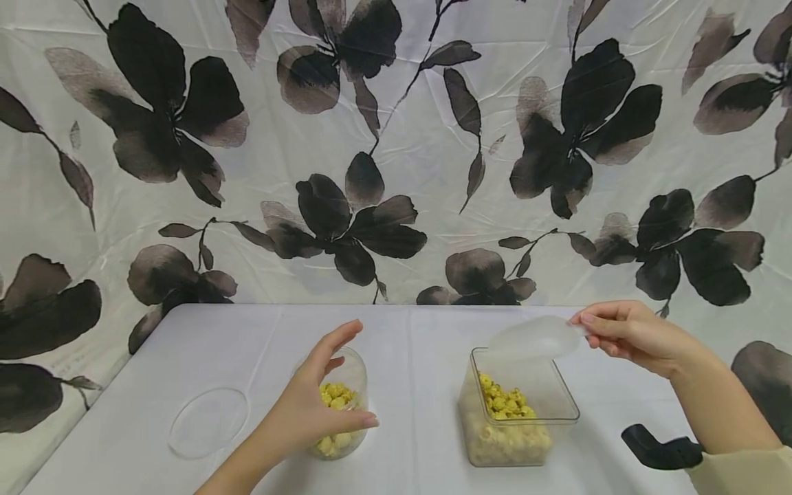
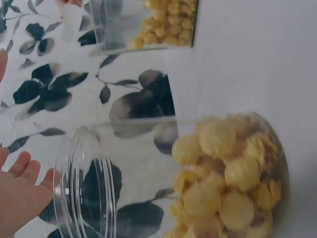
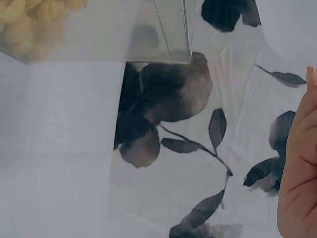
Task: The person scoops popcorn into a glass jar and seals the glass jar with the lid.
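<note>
My right hand pinches the handle end of a translucent white scoop, whose bowl hovers above the back rim of a square clear container. Yellow popcorn lies inside, heaped higher toward the left. My left hand is spread, thumb apart from the fingers, near a round clear jar. Popcorn fills the lower part of this jar. In the left wrist view a gap shows between the fingers and the jar's mouth. The scoop's inside is hard to make out.
A clear round lid lies flat on the white table, left of the jar. A black strap-like piece sits by the right forearm. Behind the table hangs a floral cloth.
</note>
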Demonstrator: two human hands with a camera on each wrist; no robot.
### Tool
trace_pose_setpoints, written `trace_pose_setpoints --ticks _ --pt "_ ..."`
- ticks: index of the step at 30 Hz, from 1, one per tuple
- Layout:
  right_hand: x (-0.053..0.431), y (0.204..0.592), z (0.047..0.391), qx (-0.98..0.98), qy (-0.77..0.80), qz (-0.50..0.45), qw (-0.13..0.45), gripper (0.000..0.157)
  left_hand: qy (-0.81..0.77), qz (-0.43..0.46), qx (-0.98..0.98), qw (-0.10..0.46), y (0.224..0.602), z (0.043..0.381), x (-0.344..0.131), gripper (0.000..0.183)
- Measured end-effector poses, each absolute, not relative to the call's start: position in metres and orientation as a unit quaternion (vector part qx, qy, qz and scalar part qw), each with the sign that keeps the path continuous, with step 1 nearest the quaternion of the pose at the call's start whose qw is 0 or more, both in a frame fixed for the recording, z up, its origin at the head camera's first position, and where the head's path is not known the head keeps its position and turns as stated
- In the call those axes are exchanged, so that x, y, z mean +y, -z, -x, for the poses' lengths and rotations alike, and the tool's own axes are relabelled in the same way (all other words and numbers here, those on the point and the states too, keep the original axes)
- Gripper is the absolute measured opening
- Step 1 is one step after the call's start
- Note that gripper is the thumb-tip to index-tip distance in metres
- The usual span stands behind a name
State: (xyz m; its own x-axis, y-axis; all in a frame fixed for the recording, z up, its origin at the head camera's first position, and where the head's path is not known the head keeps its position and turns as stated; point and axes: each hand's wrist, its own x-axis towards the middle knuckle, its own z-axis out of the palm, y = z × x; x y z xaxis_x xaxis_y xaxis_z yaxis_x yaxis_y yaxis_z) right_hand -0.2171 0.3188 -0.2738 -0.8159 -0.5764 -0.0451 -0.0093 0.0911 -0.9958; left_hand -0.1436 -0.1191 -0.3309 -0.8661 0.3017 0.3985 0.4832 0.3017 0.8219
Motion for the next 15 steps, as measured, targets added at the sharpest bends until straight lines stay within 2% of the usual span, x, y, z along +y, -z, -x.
trace_pose_setpoints --ticks 7,15 --pt "0.324 0.27 0.215 0.755 0.587 0.204 0.209 0.03 0.573 0.262 -0.777 0.02 0.332 0.149 -0.083 0.101" --pt "0.317 0.26 0.211 0.846 0.473 0.198 0.147 0.02 0.592 0.245 -0.766 -0.044 0.349 0.162 -0.044 0.098"
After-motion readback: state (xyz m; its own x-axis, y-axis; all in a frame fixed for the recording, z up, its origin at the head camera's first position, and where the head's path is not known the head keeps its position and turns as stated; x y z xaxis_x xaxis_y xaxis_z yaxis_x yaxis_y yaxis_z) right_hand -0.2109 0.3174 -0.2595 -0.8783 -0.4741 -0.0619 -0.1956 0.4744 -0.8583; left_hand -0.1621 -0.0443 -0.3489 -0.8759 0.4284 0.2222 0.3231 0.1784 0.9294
